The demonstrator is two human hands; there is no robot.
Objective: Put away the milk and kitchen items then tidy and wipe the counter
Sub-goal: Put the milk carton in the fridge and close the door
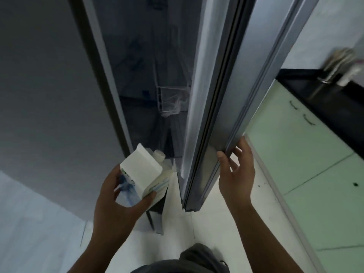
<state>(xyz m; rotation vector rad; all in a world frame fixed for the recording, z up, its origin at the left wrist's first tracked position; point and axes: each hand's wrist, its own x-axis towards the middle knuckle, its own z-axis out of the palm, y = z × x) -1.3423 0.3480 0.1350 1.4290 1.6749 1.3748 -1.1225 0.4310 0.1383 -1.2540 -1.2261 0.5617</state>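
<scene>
Milk carton (142, 171) first: we hold it in our left hand (118, 200), thumb on the near side and fingers curled under the printed face, so the grip is closed round the carton. It is white with blue print and tilts away from us, its white screw cap (159, 154) pointing toward the refrigerator. The carton hangs low, just in front of the bottom of the open compartment (149, 75) and outside it.

Our right hand (237, 174) grips the lower edge of the refrigerator door (226, 91), thumb on the inner face and fingers wrapped over the outer side. The grey door stands open, seen edge-on, with its dark seal running down its length.

Inside, the compartment is dim; we make out a pale bin or shelf (171, 99), but not what it holds.

To the right are pale green cabinet doors (315, 164) below a black counter (325, 99). A blurred metal object (340, 66) stands on the counter; we cannot tell what it is. White floor (206, 223) lies beneath us.
</scene>
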